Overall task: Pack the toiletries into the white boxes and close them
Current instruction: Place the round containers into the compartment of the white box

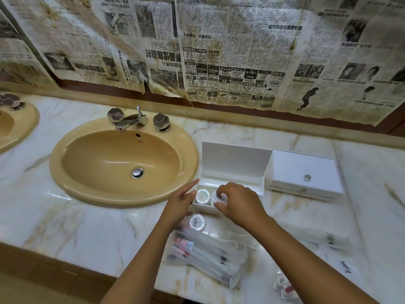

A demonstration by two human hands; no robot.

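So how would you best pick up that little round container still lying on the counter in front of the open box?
Probably from straight above, fingers pinching opposite sides of the rim. The round container lies flat, lid up, on the marble counter, so only its edge offers grip. The left hand is nearest; plastic packets crowd its near side.

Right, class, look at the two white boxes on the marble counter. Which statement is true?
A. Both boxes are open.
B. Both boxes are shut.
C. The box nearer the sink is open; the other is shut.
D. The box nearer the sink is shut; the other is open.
C: the open white box beside the sink has its lid standing up, while the closed white box to its right has its lid down.
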